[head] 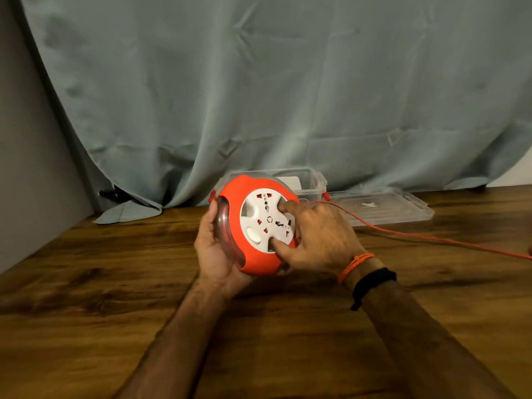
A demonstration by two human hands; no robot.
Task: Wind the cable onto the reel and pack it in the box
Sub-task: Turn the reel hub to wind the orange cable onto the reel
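You're mid-wind, left hand (pixel 218 251) cupping the reel (pixel 253 226) at frame centre, right hand (pixel 313 237) fingers hooked into its white hub, cable (pixel 431 239) trailing right across the counter (pixel 86 283), so crank on before the box (pixel 311 182) behind gets it.

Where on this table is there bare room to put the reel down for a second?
Bare wood lies left of the left hand, toward the wall, and near the front edge between the forearms. It is crowded behind the reel, where the box and lid sit, and on the right, where the cable trails.
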